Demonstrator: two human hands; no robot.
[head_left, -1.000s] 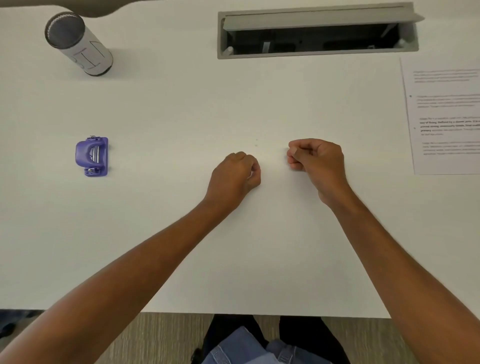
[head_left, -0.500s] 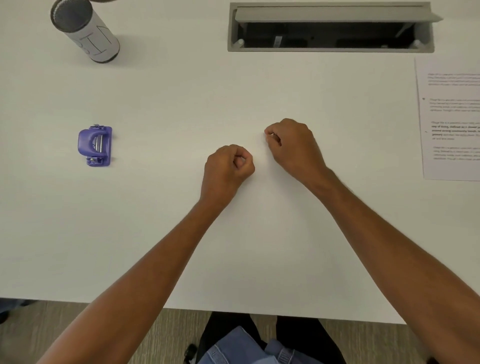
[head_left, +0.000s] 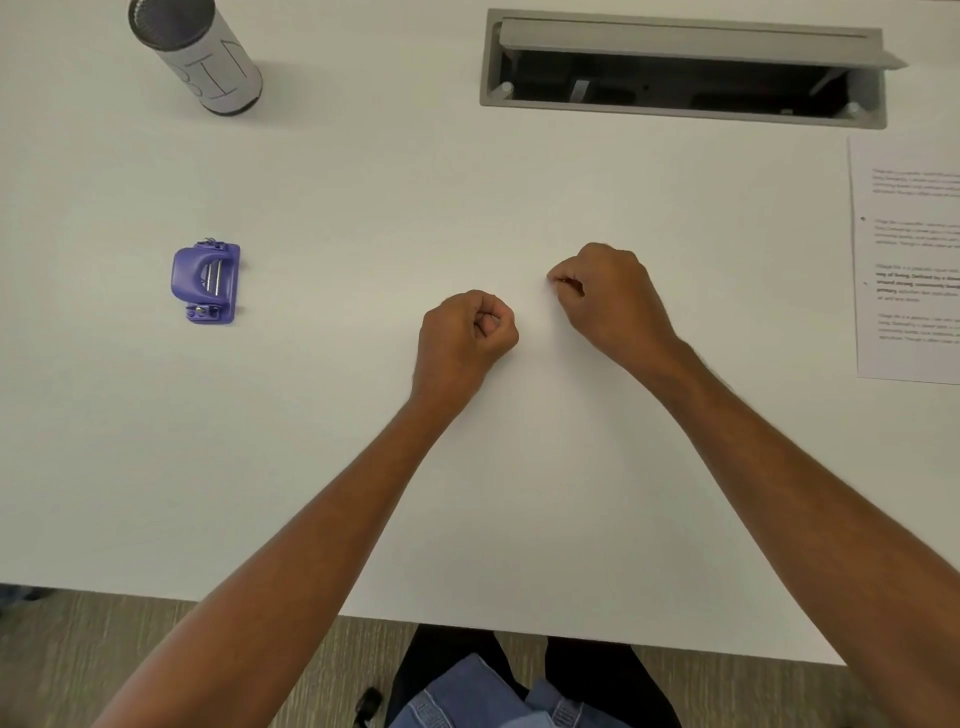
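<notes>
Both my hands rest on the white table (head_left: 467, 197) near its middle. My left hand (head_left: 465, 338) is curled into a fist with nothing visible in it. Just to its right and slightly farther away, my right hand (head_left: 608, 299) is also curled, its knuckles up and fingertips tucked under against the tabletop. I see nothing held in it. A purple hole punch (head_left: 206, 282) lies far to the left, apart from both hands. A printed paper sheet (head_left: 909, 260) lies at the right edge.
A cylindrical mesh-topped container (head_left: 200, 54) wrapped in white paper stands at the back left. An open grey cable hatch (head_left: 680, 67) is set into the table at the back. The table's near edge runs just above my lap.
My right hand has moved left and farther from me, now sitting ahead of the left fist. The left hand stayed about where it was. The view has shifted slightly.
</notes>
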